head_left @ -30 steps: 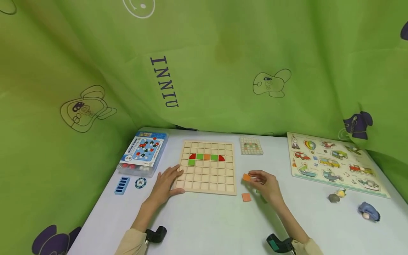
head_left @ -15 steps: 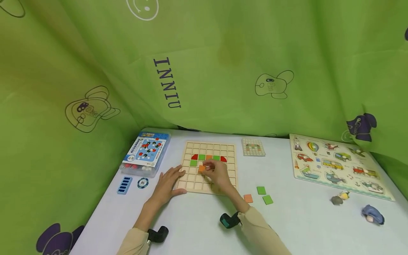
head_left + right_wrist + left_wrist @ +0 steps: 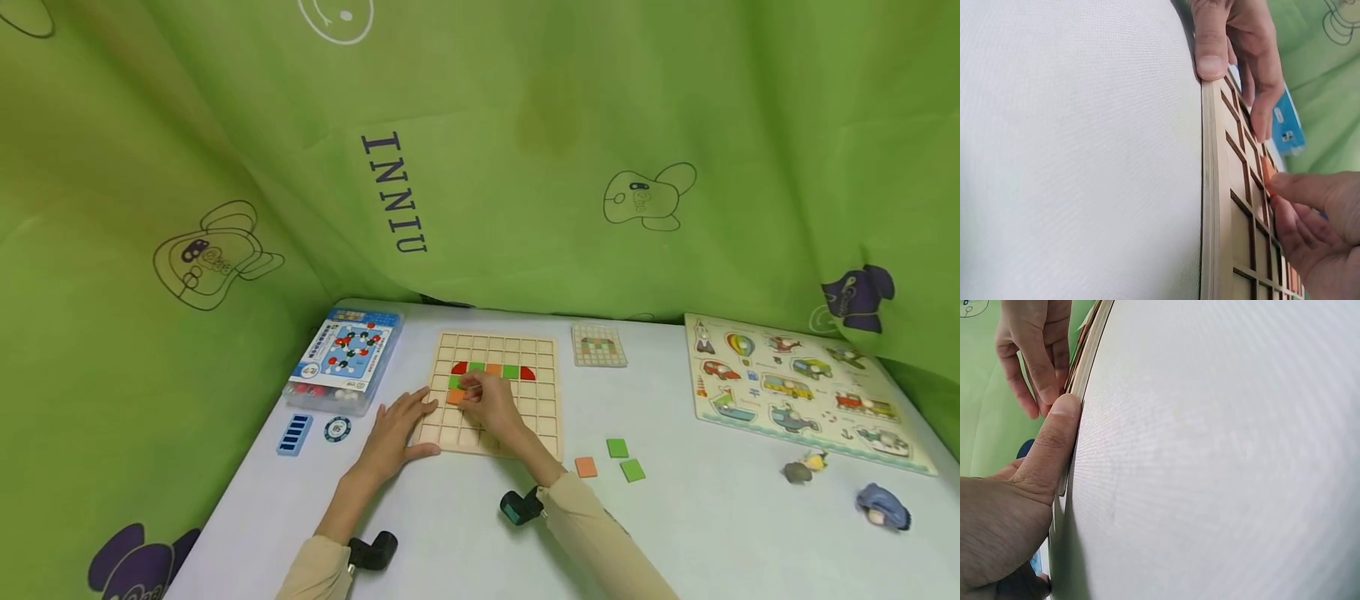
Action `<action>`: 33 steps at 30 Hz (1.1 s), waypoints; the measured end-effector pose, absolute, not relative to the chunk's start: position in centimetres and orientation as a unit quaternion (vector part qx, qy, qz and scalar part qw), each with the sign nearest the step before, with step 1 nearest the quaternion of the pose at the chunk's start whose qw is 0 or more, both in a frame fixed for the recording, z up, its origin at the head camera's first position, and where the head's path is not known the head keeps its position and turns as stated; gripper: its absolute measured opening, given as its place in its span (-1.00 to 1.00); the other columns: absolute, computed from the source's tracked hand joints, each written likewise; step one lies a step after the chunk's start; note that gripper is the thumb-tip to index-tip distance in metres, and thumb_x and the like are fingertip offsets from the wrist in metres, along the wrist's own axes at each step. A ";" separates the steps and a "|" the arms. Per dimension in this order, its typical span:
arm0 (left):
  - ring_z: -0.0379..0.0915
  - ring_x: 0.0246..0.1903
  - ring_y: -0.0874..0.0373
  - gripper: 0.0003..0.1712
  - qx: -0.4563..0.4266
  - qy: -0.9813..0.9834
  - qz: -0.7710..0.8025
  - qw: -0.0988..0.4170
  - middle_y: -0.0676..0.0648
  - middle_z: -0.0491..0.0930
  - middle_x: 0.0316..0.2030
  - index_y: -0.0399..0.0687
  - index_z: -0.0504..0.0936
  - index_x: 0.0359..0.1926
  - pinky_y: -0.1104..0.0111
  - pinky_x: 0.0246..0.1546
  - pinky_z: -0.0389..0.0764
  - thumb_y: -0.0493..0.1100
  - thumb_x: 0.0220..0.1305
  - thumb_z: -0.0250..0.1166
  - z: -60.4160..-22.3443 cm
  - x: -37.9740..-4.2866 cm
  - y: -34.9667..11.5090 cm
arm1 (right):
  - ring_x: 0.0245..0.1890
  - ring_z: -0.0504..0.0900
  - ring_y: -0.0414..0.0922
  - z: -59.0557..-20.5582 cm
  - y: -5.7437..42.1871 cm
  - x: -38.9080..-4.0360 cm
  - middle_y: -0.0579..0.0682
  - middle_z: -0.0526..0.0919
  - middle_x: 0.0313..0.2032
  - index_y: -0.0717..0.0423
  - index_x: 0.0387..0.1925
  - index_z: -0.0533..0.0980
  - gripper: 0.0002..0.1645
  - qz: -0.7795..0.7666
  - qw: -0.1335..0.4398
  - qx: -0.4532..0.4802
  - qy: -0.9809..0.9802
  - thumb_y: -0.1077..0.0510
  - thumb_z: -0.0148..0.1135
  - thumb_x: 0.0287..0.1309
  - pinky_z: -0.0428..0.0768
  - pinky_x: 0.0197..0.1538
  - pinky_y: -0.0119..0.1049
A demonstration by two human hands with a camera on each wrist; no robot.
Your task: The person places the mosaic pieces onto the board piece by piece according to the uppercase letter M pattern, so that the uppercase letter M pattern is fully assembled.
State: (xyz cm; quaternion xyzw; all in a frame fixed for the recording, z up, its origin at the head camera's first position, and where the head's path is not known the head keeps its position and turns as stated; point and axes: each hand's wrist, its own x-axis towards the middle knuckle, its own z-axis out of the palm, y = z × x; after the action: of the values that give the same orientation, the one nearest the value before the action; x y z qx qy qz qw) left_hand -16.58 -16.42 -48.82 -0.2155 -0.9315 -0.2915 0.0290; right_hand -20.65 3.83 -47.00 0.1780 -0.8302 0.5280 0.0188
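Note:
A wooden grid board (image 3: 517, 433) lies on the table. In its upper part are red quarter-round tiles (image 3: 528, 373), green square tiles (image 3: 511, 372) and an orange tile (image 3: 493, 369). My right hand (image 3: 491, 408) pinches another orange square tile (image 3: 456, 397) between thumb and fingers, over the left part of the grid, just below a green tile. In the right wrist view this orange tile (image 3: 1269, 172) is at the grid cells; whether it sits fully inside one cannot be told. My left hand (image 3: 393, 433) rests at the board's near left corner, thumb (image 3: 1211, 62) against the front edge.
Right of the board lie a loose orange tile (image 3: 586, 467) and two green tiles (image 3: 617, 448). A pattern card (image 3: 598, 346) and a picture puzzle (image 3: 795, 383) stand farther right, with small figures (image 3: 883, 507). At left are a boxed set (image 3: 345, 358), a blue piece (image 3: 295, 435) and a chip (image 3: 337, 429).
My right hand has carried the orange tile from the table at the right, leftward over the board to the cells below the left green tile. The left hand stays at the corner.

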 end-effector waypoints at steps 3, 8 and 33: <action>0.02 0.35 -0.35 -0.22 -0.215 -0.932 -0.290 0.027 -0.20 0.21 0.38 -0.16 0.47 0.23 -0.39 0.22 -0.11 0.05 -0.02 0.44 -48.9 -16.6 -16.5 | -0.32 0.66 0.03 -47.0 3.9 -20.8 0.28 0.66 -0.28 0.47 -0.17 0.54 -0.69 0.528 0.020 0.181 -0.830 0.51 0.34 -0.02 0.64 -0.26 -0.40; 0.01 0.35 -0.34 -0.22 -0.215 -0.932 -0.290 0.026 -0.20 0.20 0.39 -0.16 0.47 0.23 -0.38 0.23 -0.12 0.06 -0.01 0.44 -48.9 -16.6 -16.6 | -0.30 0.66 0.05 -47.1 3.9 -21.1 0.28 0.65 -0.29 0.48 -0.16 0.54 -0.73 0.550 0.027 0.179 -0.815 0.54 0.26 0.03 0.66 -0.25 -0.35; -0.01 0.35 -0.35 -0.19 -0.214 -0.931 -0.295 0.023 -0.22 0.19 0.39 -0.19 0.45 0.24 -0.38 0.24 -0.14 0.05 -0.02 0.45 -48.7 -16.7 -16.4 | -0.21 0.68 -0.11 -46.3 23.1 -13.2 0.24 0.69 -0.20 0.39 -0.08 0.54 -0.70 0.515 0.063 0.125 -0.846 0.43 0.27 0.11 0.63 -0.20 -0.48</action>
State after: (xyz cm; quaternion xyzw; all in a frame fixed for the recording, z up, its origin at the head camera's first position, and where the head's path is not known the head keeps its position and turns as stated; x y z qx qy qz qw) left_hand -16.72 -16.38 -48.71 -0.2143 -0.9308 -0.2952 0.0233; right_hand -13.21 23.09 -46.31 0.1245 -0.8460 0.5147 0.0630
